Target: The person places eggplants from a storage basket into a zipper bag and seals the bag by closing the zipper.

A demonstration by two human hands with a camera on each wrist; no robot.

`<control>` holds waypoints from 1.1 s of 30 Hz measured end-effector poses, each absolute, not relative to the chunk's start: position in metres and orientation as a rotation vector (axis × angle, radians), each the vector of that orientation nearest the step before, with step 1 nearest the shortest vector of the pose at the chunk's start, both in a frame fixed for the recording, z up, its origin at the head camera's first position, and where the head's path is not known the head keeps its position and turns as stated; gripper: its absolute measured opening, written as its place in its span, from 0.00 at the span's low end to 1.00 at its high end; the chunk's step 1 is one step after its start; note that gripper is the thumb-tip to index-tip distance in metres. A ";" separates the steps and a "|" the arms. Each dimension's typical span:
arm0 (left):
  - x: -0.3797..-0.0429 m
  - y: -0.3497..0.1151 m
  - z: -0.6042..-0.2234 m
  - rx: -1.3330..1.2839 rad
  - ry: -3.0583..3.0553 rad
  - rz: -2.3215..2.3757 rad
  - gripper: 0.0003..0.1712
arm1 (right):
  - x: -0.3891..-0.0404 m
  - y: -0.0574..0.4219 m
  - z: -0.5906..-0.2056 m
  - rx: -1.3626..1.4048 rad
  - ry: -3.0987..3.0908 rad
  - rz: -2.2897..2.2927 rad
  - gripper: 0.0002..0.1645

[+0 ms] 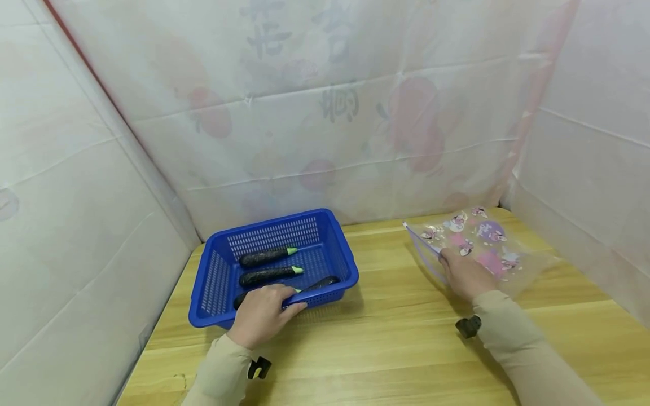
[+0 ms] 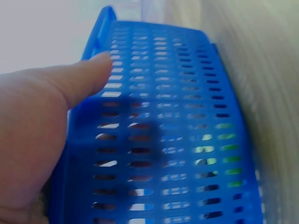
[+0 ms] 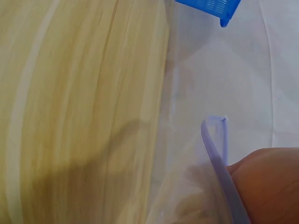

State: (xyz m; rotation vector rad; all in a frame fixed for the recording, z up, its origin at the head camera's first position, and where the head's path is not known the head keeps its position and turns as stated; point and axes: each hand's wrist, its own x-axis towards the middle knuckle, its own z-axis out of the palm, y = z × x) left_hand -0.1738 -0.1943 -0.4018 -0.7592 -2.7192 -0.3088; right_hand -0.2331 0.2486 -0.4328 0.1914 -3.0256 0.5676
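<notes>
My left hand (image 1: 264,313) grips the near rim of a blue plastic basket (image 1: 209,282), fingers over the edge and thumb along the outside. The left wrist view shows the thumb (image 2: 88,79) against the slotted basket wall (image 2: 159,116). Inside lie several dark eggplants with pale green stem ends, among them a far eggplant (image 1: 264,257) and a middle eggplant (image 1: 269,276); the hand partly hides the nearer ones. Off to the right, my right hand (image 1: 464,273) pinches the purple-edged mouth of a clear zip bag (image 1: 477,237) printed with pink and purple cartoons. Its mouth edges stand slightly apart.
Both things are on a wood-grain table (image 1: 376,349). Pale printed cloth (image 1: 315,129) hangs behind the table, with more cloth along the left and right sides. Bare tabletop separates the basket from the bag.
</notes>
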 end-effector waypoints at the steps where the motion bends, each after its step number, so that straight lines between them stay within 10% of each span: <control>1: -0.175 -0.193 -0.403 -0.754 -2.692 -0.275 0.16 | -0.232 0.249 -0.432 0.186 -3.028 0.572 0.14; 33: -0.158 -0.196 -0.365 -0.829 -2.764 -0.498 0.12 | -0.222 0.246 -0.419 0.068 -3.054 0.550 0.23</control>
